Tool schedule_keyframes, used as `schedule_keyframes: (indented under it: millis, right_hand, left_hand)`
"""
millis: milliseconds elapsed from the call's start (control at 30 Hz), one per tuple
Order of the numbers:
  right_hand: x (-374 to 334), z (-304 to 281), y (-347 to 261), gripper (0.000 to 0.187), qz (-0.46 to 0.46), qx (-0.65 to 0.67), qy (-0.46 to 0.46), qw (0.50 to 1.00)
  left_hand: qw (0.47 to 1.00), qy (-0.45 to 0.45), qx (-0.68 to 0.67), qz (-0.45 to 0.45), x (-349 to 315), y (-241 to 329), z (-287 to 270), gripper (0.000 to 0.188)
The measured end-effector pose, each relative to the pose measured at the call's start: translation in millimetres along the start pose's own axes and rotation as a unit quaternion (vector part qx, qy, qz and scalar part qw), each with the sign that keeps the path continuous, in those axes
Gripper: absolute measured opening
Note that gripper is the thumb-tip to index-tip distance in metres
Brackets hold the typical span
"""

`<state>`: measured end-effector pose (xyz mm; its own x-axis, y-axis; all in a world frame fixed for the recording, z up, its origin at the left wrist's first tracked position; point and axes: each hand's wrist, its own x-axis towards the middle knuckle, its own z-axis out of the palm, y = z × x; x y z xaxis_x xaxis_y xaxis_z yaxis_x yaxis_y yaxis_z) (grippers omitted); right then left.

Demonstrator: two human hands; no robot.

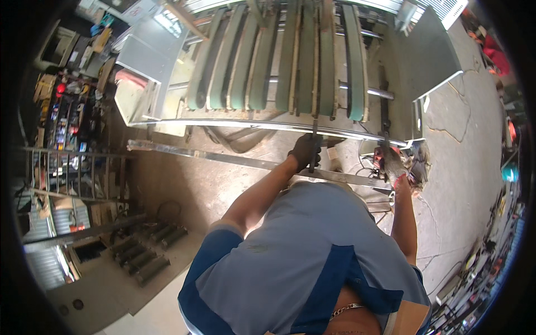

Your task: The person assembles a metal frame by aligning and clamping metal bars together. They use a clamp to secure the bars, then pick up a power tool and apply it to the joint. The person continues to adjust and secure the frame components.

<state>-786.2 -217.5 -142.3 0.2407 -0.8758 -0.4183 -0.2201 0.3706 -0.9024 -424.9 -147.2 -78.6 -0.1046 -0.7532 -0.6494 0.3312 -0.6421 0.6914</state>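
Note:
In front of me stands a machine frame with several green conveyor belts [306, 67] running away from me. My left hand [303, 151], in a dark glove, is closed around the near end of a narrow dark metal bar [315, 127] that reaches up between the belts. Further right, my right hand [396, 168], in a greyish glove, is closed at the lower end of another dark bar [384, 109] beside the right side panel; its fingertips are partly hidden. Both bars cross the shiny front rail [245, 124].
A long flat metal strip [223, 157] runs across just before my body. Grey panels [151, 50] flank the machine. Cluttered shelves [72, 117] and a metal railing [78, 173] stand left. Rollers [142, 259] lie lower left. Cables [460, 120] trail over the right floor.

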Motion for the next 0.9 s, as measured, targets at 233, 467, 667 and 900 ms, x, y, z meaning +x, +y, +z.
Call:
schedule_keyframes:
  millis: [233, 467, 667, 900]
  right_hand:
    - [-25.4, 25.2, -22.6, 0.037, -0.007, 0.074, 0.053, 0.996]
    - [-67.7, 12.5, -87.8, 0.065, -0.009, 0.128, 0.017, 0.992]
    - [-48.7, -13.4, -135.4, 0.074, 0.059, 0.054, 0.041, 0.996]
    - [5.6, -8.1, -144.7, 0.057, -0.145, -0.373, 0.185, 0.898]
  left_hand:
    - [0.997, -0.019, 0.063, 0.047, -4.8, 0.3, -1.3, 0.037]
    - [0.932, -0.093, 0.233, 0.261, -17.9, 24.8, -4.7, 0.056]
    - [0.993, -0.018, 0.116, 0.003, -21.7, 74.4, -16.7, 0.042]
    - [0.926, 0.034, 0.350, 0.135, -17.4, 81.2, -18.6, 0.050]
